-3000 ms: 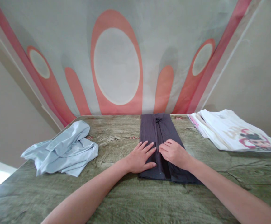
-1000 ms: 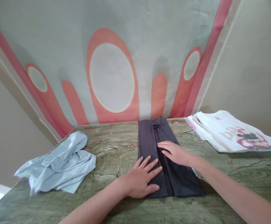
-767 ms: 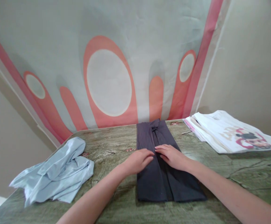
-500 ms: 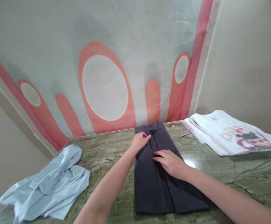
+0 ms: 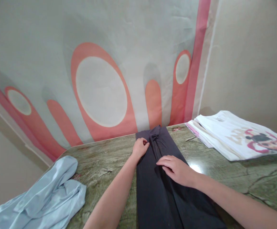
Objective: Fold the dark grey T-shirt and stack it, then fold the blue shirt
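Note:
A long black folded garment [image 5: 150, 194] lies on the table, with a ridge of overlapped cloth down its middle and a bunched twist at its far end. On its left side, near the far end, rests my left hand [image 5: 140, 149], its fingers curled together against the cloth. My right hand [image 5: 176, 170] lies over the middle ridge, fingers stretched to the left and fingertips touching the fabric. The thumb of my left hand is mostly hidden.
A crumpled light-blue satiny cloth [image 5: 54, 194] lies at the left. Folded white shirts [image 5: 231, 136], the top one printed, are stacked at the right. Behind the wood-patterned table [image 5: 102, 159] stands a wall with a pink and orange printed covering [image 5: 100, 92].
My left hand has drawn slightly back from the bunched twist, and its fingers are more curled. The right hand stays over the ridge. The view has shifted a little.

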`<move>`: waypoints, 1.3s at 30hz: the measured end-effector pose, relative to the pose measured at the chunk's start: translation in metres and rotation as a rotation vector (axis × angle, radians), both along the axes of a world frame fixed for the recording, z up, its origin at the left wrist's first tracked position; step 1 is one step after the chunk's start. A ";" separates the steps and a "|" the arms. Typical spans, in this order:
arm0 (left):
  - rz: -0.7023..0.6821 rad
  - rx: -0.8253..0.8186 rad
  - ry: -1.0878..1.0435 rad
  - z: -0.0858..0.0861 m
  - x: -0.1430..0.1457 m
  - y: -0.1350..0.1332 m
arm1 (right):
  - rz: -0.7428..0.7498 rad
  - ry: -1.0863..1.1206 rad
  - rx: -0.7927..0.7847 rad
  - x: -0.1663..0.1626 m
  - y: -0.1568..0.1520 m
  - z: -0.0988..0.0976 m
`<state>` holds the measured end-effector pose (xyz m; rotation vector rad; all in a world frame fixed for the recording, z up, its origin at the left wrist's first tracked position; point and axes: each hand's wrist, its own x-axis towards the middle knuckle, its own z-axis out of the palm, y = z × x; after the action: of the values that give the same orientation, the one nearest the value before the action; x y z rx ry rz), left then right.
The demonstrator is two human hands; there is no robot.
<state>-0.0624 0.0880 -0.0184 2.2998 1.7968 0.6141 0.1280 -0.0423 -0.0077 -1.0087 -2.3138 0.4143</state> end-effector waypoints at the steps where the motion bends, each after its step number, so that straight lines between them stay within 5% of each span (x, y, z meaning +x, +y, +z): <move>1: -0.001 0.009 0.002 -0.001 -0.001 0.002 | -0.020 0.059 -0.036 0.001 0.009 0.001; 6: 0.020 0.060 0.023 -0.005 -0.005 0.006 | -0.288 0.267 -0.412 -0.007 0.083 0.005; 13: 0.092 0.097 0.051 -0.006 -0.009 0.008 | -0.508 0.340 -0.592 -0.037 0.163 -0.011; 25: 0.092 -0.134 0.117 0.004 -0.016 0.037 | -0.509 0.388 -0.666 -0.040 0.164 -0.029; 39: 0.038 -0.147 0.149 0.012 -0.018 0.036 | -0.566 0.238 -0.596 -0.042 0.167 -0.029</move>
<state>-0.0804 0.1236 -0.0067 2.2709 1.8840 0.3110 0.0858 0.1251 -0.0372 -1.7207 -1.6131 0.9478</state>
